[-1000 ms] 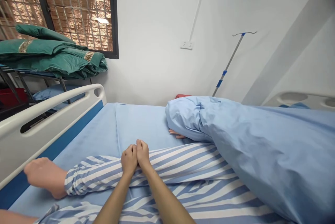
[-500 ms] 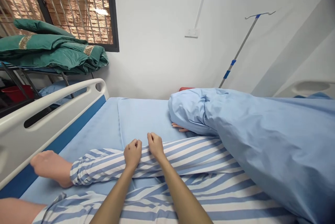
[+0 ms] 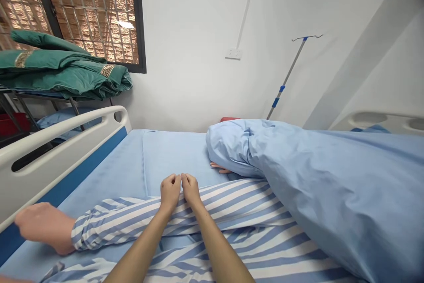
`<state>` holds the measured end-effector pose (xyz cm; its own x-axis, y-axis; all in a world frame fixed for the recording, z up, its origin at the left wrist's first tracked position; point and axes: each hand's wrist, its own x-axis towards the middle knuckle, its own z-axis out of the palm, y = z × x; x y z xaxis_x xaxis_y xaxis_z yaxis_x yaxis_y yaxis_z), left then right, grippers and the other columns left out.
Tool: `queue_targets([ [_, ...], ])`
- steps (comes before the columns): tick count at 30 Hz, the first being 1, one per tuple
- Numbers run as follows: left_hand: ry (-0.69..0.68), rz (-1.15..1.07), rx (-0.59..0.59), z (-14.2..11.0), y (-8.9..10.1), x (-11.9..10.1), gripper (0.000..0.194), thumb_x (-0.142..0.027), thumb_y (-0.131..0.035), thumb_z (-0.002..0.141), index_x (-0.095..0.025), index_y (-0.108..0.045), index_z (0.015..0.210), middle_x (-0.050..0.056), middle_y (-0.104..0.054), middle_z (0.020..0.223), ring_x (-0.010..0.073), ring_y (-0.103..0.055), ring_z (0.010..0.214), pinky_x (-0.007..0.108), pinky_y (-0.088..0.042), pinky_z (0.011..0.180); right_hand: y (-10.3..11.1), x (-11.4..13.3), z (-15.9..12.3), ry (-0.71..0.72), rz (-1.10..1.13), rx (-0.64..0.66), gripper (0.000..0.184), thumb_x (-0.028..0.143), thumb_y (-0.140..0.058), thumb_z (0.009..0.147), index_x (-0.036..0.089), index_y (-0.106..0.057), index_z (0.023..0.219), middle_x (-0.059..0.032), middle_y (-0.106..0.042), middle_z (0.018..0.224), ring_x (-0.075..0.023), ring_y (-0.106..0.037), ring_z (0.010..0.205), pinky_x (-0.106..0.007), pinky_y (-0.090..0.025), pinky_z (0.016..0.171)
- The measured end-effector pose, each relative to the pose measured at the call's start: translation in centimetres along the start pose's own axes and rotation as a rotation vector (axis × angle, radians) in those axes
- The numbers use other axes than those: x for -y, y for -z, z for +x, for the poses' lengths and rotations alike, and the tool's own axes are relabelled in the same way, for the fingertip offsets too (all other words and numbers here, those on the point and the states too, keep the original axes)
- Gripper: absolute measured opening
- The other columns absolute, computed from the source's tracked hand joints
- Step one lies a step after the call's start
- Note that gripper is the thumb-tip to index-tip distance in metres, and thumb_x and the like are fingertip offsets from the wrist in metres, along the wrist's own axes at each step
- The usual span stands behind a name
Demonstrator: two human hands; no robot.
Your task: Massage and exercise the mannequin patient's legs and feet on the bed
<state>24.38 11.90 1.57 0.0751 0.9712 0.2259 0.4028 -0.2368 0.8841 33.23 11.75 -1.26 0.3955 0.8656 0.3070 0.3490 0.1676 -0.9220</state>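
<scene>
A figure in blue-and-white striped trousers [image 3: 232, 212] lies on a bed with a light blue sheet [image 3: 165, 155]. My left hand [image 3: 170, 191] and my right hand [image 3: 190, 188] rest side by side on the far edge of one striped leg, fingers curled and pinching the cloth. A bare foot [image 3: 44, 226] sticks out of the trouser leg at the left. A light blue blanket [image 3: 314, 177] is pushed back over the right of the bed; fingertips of a hand [image 3: 220, 168] peek from under its edge.
A white and blue bed rail [image 3: 56, 155] runs along the left. Folded green quilts [image 3: 62, 71] lie on a rack by the barred window [image 3: 82, 9]. An IV pole [image 3: 288, 75] leans by the white wall. Another white rail [image 3: 380, 122] shows at far right.
My two hands drew a little apart on the striped leg and have come back together, shifted slightly toward the far edge. The view swung a little.
</scene>
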Motion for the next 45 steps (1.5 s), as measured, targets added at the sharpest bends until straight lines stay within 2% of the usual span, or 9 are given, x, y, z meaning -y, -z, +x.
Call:
queue_targets([
  [5, 0.023, 0.213, -0.034, -1.0, -1.8, 1.5, 0.032, -0.031, -0.037, 0.079, -0.019, -0.040, 0.050, -0.002, -0.044, 0.049, 0.0111, -0.036, 0.052, 0.024, -0.021, 0.054, -0.1, -0.4, 0.1, -0.040, 0.016, -0.043, 0.036, 0.042, -0.038, 0.082, 0.020, -0.029, 0.054, 0.0070, -0.028, 0.049, -0.0091, -0.029, 0.050, -0.022, -0.024, 0.048],
  [10, 0.017, 0.312, -0.001, -1.1, -1.8, 2.1, 0.032, -0.031, -0.036, 0.081, -0.020, -0.046, 0.053, 0.001, -0.053, 0.055, 0.0131, -0.041, 0.057, 0.025, -0.019, 0.055, 0.2, 0.2, 0.2, -0.019, -0.089, -0.010, 0.037, 0.041, -0.038, 0.081, 0.021, -0.030, 0.051, 0.0068, -0.029, 0.047, -0.0093, -0.029, 0.048, -0.023, -0.022, 0.047],
  [17, 0.005, 0.316, -0.029, -1.1, -1.8, 2.0, 0.030, -0.028, -0.039, 0.078, -0.019, -0.040, 0.050, -0.001, -0.045, 0.050, 0.0114, -0.036, 0.054, 0.025, -0.018, 0.054, 5.4, 3.3, 1.7, 0.171, -0.235, 0.000, 0.039, 0.039, -0.040, 0.083, 0.020, -0.031, 0.050, 0.0061, -0.031, 0.047, -0.0093, -0.030, 0.049, -0.024, -0.020, 0.050],
  [22, 0.010, 0.302, -0.027, -1.2, -2.0, 2.0, 0.030, -0.027, -0.038, 0.077, -0.018, -0.035, 0.049, -0.003, -0.037, 0.047, 0.0103, -0.030, 0.051, 0.025, -0.016, 0.053, 8.4, 0.4, 1.2, 0.084, -0.292, -0.061, 0.039, 0.041, -0.036, 0.084, 0.020, -0.029, 0.051, 0.0060, -0.030, 0.046, -0.0096, -0.031, 0.048, -0.024, -0.020, 0.049],
  [28, 0.018, 0.300, 0.007, -1.2, -2.0, 1.9, 0.031, -0.029, -0.038, 0.076, -0.018, -0.034, 0.048, -0.004, -0.033, 0.047, 0.0101, -0.029, 0.051, 0.025, -0.016, 0.052, 8.2, -1.4, 0.4, 0.082, -0.402, -0.079, 0.039, 0.039, -0.034, 0.086, 0.020, -0.031, 0.052, 0.0053, -0.033, 0.047, -0.0102, -0.032, 0.049, -0.026, -0.019, 0.052],
  [32, 0.034, 0.179, 0.022, -0.4, -2.3, -0.1, 0.033, -0.031, -0.040, 0.074, -0.018, -0.029, 0.046, -0.005, -0.027, 0.045, 0.0092, -0.028, 0.049, 0.024, -0.018, 0.051, 8.2, -1.0, 0.6, 0.065, -0.379, -0.093, 0.039, 0.039, -0.033, 0.087, 0.020, -0.031, 0.052, 0.0053, -0.033, 0.047, -0.0102, -0.032, 0.049, -0.026, -0.019, 0.051],
  [38, 0.028, -0.206, 0.014, -0.5, -5.5, -3.5, 0.034, -0.035, -0.038, 0.076, -0.020, -0.027, 0.048, -0.006, -0.026, 0.046, 0.0083, -0.029, 0.048, 0.021, -0.024, 0.049, 8.4, -0.7, 0.7, 0.053, -0.342, -0.098, 0.039, 0.038, -0.033, 0.086, 0.020, -0.032, 0.051, 0.0052, -0.035, 0.047, -0.0101, -0.033, 0.048, -0.025, -0.020, 0.050],
  [42, 0.060, 0.015, -0.016, -1.9, -7.9, -2.8, 0.034, -0.032, -0.039, 0.077, -0.019, -0.033, 0.047, -0.005, -0.032, 0.045, 0.0090, -0.030, 0.049, 0.023, -0.020, 0.051, 8.3, -0.9, 0.7, 0.043, -0.361, -0.095, 0.038, 0.037, -0.033, 0.086, 0.020, -0.033, 0.052, 0.0051, -0.037, 0.048, -0.0103, -0.035, 0.049, -0.024, -0.022, 0.051],
  [45, 0.062, 0.174, -0.036, -2.6, -8.4, -2.2, 0.033, -0.032, -0.039, 0.078, -0.019, -0.039, 0.049, -0.004, -0.039, 0.047, 0.0098, -0.030, 0.049, 0.024, -0.017, 0.052, 8.2, -0.9, 0.7, 0.047, -0.399, -0.092, 0.037, 0.037, -0.034, 0.086, 0.020, -0.035, 0.052, 0.0048, -0.039, 0.047, -0.0105, -0.035, 0.049, -0.024, -0.023, 0.050],
])
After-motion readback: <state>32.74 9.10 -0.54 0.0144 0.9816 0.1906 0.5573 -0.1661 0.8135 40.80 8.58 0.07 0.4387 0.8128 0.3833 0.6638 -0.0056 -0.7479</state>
